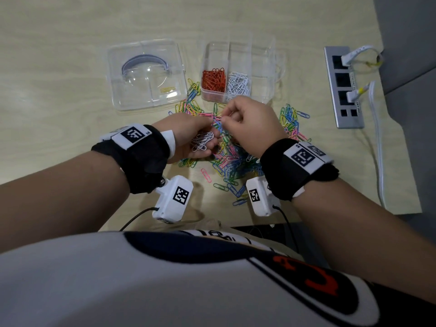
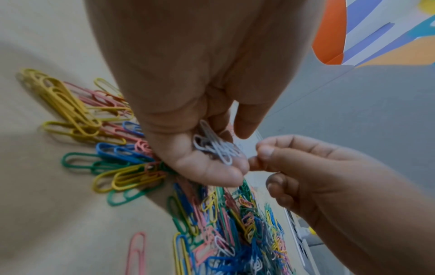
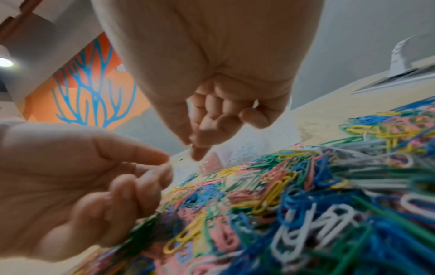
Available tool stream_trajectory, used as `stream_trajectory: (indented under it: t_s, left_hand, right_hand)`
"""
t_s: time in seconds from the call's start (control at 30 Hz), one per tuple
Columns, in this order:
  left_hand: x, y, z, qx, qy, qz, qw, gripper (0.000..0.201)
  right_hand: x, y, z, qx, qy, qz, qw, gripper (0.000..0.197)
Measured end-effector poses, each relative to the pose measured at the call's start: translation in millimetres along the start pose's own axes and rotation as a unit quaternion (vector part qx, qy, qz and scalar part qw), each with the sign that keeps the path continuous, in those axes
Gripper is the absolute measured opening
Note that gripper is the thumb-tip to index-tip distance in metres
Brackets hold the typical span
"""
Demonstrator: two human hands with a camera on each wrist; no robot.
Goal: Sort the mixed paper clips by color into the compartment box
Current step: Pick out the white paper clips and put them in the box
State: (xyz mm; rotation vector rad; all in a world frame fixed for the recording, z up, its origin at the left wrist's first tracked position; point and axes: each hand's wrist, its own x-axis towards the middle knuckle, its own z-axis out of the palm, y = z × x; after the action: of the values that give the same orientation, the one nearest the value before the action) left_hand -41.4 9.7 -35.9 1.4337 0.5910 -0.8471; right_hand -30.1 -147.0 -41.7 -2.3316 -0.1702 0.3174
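A: What surface fills the head view?
B: A pale wood-grain table (image 1: 59, 55), with a silver socket strip (image 1: 343, 87) set into it at the right; white cables (image 1: 377, 142) are plugged in.

A: And beyond the table?
B: Grey floor (image 1: 405, 43). The right wrist view shows a grey wall bearing an orange panel with a blue branching motif (image 3: 92, 89), and a ceiling lamp (image 3: 4, 62).

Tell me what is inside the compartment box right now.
The compartment box holds orange clips in one compartment and white clips in the next. The farther compartments look empty; the right hand covers part of the near edge.
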Motion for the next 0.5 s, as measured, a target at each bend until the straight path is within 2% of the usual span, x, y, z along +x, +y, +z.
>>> stream_trajectory:
  t_s: [0.1,0.2,0.33,0.5]
  left_hand:
    - [-0.8,-1.9,-3.3,0.011,0.008,-0.008,1.000,0.029]
    - [-2.9,-3.3,-7.1,0.004,0.014,-0.010,1.000,0.029]
    - [-4.3,-8.5,-14.1,-0.011,0.025,-0.019,0.999,0.031]
    - [-5.6,-14.6,-22.1,-0.017,0.035,-0.022,0.999,0.032]
  right_hand:
    - [15.2,10.1,-4.9,-0.134,0.016,0.026,0.991,0.015]
    - [24.5,11.9,-5.9,-0.263,-0.044,0.014,0.964,0.020]
    - [26.6,10.7,1.9,-0.340,-0.051,-0.020,0.939,0.019]
    - [25.1,6.9,2.5,-0.363,-0.053,-0.031,0.930,0.019]
